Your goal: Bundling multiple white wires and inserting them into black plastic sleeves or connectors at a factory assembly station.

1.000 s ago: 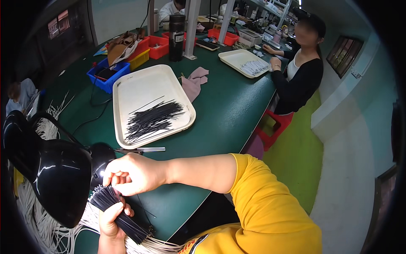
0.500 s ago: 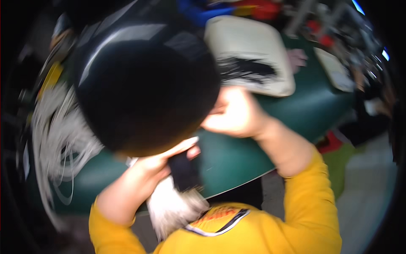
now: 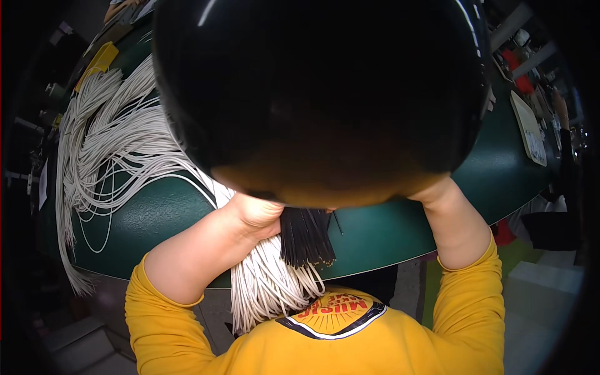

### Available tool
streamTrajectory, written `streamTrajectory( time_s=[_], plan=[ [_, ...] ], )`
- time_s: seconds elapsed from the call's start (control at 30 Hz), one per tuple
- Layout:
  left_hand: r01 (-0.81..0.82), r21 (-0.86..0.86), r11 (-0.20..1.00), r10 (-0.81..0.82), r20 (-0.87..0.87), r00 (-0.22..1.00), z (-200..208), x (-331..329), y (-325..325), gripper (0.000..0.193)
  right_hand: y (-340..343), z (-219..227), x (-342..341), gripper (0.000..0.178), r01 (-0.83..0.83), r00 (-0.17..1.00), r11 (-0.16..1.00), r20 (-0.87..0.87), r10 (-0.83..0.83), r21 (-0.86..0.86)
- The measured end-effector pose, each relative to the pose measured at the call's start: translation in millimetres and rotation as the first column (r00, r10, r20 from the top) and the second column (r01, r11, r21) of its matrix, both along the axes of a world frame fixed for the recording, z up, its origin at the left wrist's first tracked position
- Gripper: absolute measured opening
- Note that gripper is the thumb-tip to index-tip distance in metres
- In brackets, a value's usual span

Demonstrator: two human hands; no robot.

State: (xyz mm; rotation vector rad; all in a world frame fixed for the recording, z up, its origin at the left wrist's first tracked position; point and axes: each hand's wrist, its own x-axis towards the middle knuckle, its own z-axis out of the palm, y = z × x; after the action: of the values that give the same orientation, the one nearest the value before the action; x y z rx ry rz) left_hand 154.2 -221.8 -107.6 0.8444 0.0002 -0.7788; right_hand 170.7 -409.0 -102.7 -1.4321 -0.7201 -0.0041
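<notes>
A large glossy black rounded object (image 3: 319, 94) fills the upper middle and covers the fingers of both hands. My left hand (image 3: 259, 214) is closed around a bundle of white cables (image 3: 269, 284), whose near ends hang over the table edge toward my shirt. Beside that hand, a bunch of thin black wires (image 3: 306, 240) with small brass-coloured tips points toward me. A single thin black piece (image 3: 338, 223) lies just to their right. Of my right hand (image 3: 432, 189), only the wrist and heel show below the black object's right rim; its fingers are hidden.
Long white cables (image 3: 125, 137) spread in loops over the left of the green table (image 3: 381, 237). A yellow bin (image 3: 100, 62) stands at the far left. At the far right lies a pale tray (image 3: 528, 128). The table's curved front edge runs close to me.
The view has shifted, and the black object now covers more of the middle. It hides the pale tray of black pieces. My right hand's fingers have gone out of sight behind it.
</notes>
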Motion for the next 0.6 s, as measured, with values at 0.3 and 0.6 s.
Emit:
streamTrajectory(
  time_s=[0.3,0.6],
  plan=[
    [0.018,0.075,0.997,-0.021,0.033,0.999,4,3,-1,0.024,1,18,-8,0.019,0.009,0.990,0.999,-0.140,-0.003,0.046],
    [-0.027,0.065,0.998,0.011,0.236,0.972,-4,3,-7,0.025,8,25,-17,0.020,0.203,0.973,0.968,0.137,-0.184,-0.146]
  ],
)
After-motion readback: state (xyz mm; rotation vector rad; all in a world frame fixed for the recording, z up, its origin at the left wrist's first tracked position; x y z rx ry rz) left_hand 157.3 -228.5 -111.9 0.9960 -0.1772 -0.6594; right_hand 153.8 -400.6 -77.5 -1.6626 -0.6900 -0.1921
